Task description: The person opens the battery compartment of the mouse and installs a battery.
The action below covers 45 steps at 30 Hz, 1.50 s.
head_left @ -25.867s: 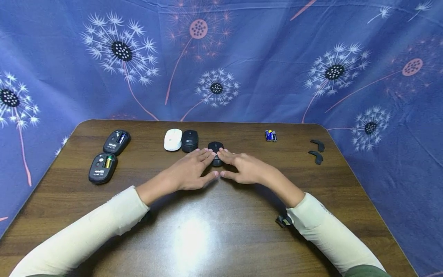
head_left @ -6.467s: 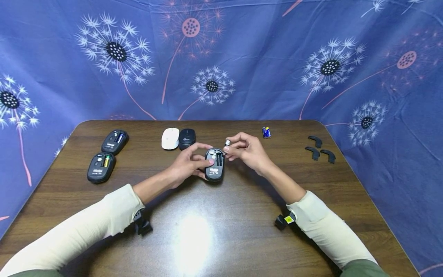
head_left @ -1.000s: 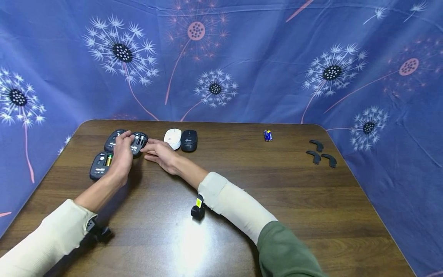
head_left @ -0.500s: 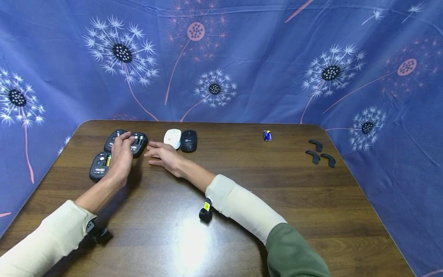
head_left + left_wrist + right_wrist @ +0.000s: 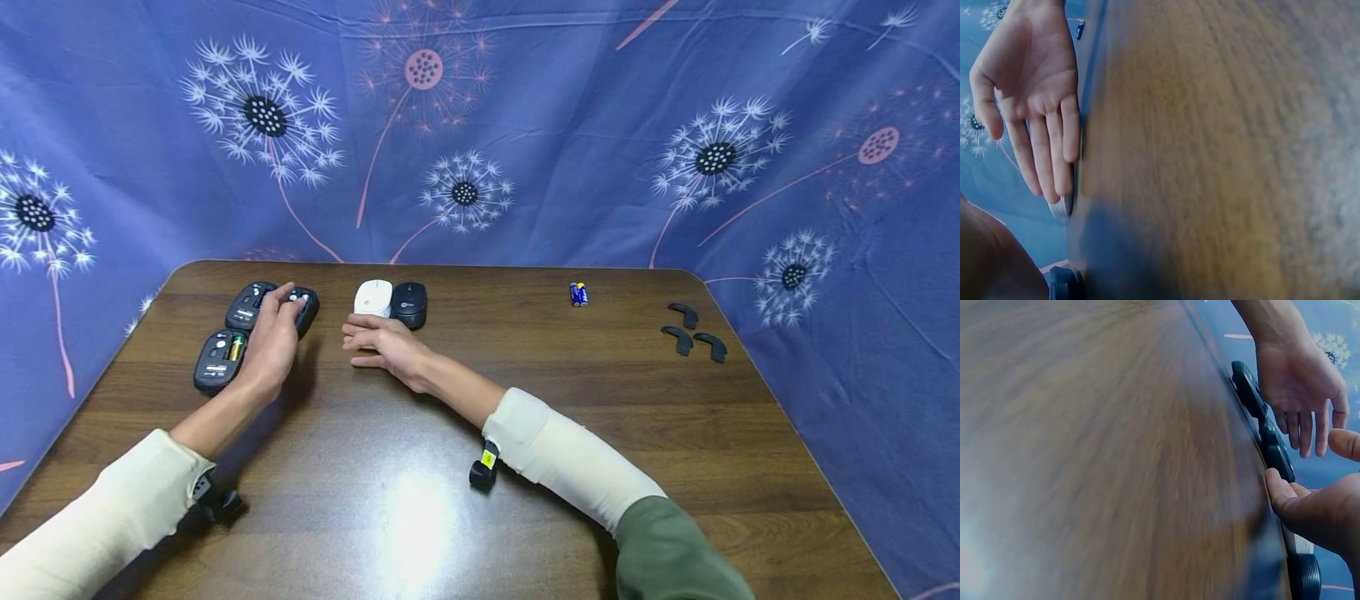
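In the head view, my left hand (image 5: 273, 342) is over two upturned black mice at the left, fingers loosely extended. One upturned mouse (image 5: 308, 313) is partly behind its fingertips; another upturned mouse (image 5: 242, 312) lies to their left. A third upturned mouse (image 5: 212, 375) shows a gold-and-green battery (image 5: 236, 348) in its bay. The right wrist view shows the left palm (image 5: 1300, 387) facing across, holding nothing. My right hand (image 5: 388, 348), fingers relaxed, is in front of the white mouse (image 5: 372, 296) and holds nothing. Contact with the mice cannot be told.
A black mouse (image 5: 409, 305) stands upright beside the white one. Two blue batteries (image 5: 579, 294) lie together at the back right. Three dark curved covers (image 5: 684, 337) lie near the right edge of the brown table (image 5: 540, 517). A blue patterned cloth (image 5: 570, 150) hangs behind.
Earlier the left hand held an upturned mouse while the right pinched a battery; that mouse now lies with the others at left. Over the last second the right hand has drawn away rightward.
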Motion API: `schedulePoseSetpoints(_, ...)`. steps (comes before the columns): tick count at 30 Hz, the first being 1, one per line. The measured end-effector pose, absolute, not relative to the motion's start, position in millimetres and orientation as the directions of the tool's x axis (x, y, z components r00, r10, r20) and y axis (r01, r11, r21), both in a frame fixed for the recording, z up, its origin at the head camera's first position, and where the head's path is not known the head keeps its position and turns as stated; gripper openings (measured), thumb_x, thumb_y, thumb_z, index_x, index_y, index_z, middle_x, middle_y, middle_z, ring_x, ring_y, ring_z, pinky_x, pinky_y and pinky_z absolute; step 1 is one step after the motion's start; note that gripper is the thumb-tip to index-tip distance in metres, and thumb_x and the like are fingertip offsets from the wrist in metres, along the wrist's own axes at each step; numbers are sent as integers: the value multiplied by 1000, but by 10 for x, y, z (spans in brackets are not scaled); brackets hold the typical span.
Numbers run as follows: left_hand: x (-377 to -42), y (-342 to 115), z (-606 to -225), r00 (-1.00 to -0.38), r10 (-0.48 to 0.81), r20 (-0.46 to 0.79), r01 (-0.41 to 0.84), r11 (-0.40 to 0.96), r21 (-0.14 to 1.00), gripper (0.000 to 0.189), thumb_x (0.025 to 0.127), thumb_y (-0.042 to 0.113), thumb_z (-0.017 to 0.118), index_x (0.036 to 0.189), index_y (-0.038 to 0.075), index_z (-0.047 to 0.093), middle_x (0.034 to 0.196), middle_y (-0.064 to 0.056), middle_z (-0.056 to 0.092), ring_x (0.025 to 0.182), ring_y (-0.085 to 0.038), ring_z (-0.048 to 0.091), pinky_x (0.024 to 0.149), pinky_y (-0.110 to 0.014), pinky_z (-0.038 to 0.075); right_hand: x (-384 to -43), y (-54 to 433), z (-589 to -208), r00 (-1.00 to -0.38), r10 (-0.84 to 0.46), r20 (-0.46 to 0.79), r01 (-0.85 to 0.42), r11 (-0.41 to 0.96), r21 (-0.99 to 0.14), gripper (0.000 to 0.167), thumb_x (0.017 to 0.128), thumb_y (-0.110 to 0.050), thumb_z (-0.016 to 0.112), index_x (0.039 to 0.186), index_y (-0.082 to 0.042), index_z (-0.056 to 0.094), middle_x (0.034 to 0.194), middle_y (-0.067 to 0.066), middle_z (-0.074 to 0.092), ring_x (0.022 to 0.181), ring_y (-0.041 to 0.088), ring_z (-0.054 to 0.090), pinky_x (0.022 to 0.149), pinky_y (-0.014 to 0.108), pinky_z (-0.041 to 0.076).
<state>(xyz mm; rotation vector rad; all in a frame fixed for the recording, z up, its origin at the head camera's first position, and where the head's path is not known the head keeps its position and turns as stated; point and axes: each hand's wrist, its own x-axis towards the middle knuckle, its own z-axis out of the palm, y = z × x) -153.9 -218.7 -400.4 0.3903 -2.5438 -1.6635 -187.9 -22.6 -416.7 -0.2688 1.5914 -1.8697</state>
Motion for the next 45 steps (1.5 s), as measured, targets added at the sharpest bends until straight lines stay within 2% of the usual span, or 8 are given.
schedulePoseSetpoints(8, -1525, -2176, -4016, -979, -195, -64, -154, 491, 857, 69, 118, 41, 35, 180, 12, 25, 187, -18, 27, 174, -44, 23, 142, -65, 22, -1839, 5, -4114, -766, -601, -228, 300, -21, -954, 69, 106, -4, 59, 172, 3, 40, 176, 23, 47, 162, 39, 50, 130, 51, 53)
schedulePoseSetpoints(23, -1514, -1989, -3975, -996, -30, -79, -82, 562, 823, 66, 118, 36, 37, 179, 12, 29, 183, -23, 34, 173, -46, 27, 142, -67, 23, -1852, 470, -3994, -766, -620, -170, 235, -24, -972, 69, 108, -5, 58, 173, 5, 36, 178, 26, 43, 165, 44, 45, 132, 56, 49)
schedulePoseSetpoints(28, -1532, -1903, -3982, -994, 63, -90, -36, 588, 808, 66, 120, 39, 39, 179, 11, 28, 182, -21, 39, 170, -44, 35, 141, -66, 28, -1896, 597, -3954, -768, -624, -144, 204, -25, -979, 67, 109, -2, 58, 172, 6, 36, 177, 28, 43, 165, 45, 44, 131, 56, 50)
schedulePoseSetpoints(31, -1558, -1844, -3992, -992, 96, -83, -6, 614, 789, 64, 121, 39, 40, 177, 11, 33, 181, -21, 40, 169, -43, 37, 140, -64, 29, -1935, 662, -3944, -780, -614, -118, 161, -16, -987, 64, 110, 1, 54, 172, 6, 37, 177, 29, 42, 165, 45, 44, 132, 56, 48)
schedulePoseSetpoints(34, -1598, -1786, -4011, -990, 131, -52, 48, 659, 751, 61, 120, 38, 41, 175, 10, 38, 180, -23, 41, 169, -44, 37, 140, -64, 30, -1979, 718, -3946, -804, -587, -92, 115, -1, -993, 61, 111, 3, 53, 171, 7, 39, 176, 30, 44, 164, 45, 46, 133, 58, 47)
schedulePoseSetpoints(39, -1685, -1716, -4063, -972, 236, 21, 193, 738, 647, 63, 119, 35, 45, 174, 6, 37, 178, -26, 42, 166, -47, 40, 139, -64, 32, -2055, 789, -3966, -848, -523, -85, 73, 42, -996, 57, 112, 0, 56, 168, 7, 44, 173, 28, 50, 162, 43, 49, 132, 58, 47)
schedulePoseSetpoints(45, -1755, -1646, -4093, -935, 347, 71, 335, 801, 496, 66, 119, 36, 48, 173, -1, 38, 180, -30, 36, 171, -50, 31, 142, -66, 25, -2125, 837, -3992, -864, -495, -94, -38, 251, -967, 58, 114, -11, 60, 170, -3, 47, 175, 18, 51, 161, 38, 51, 134, 53, 46)
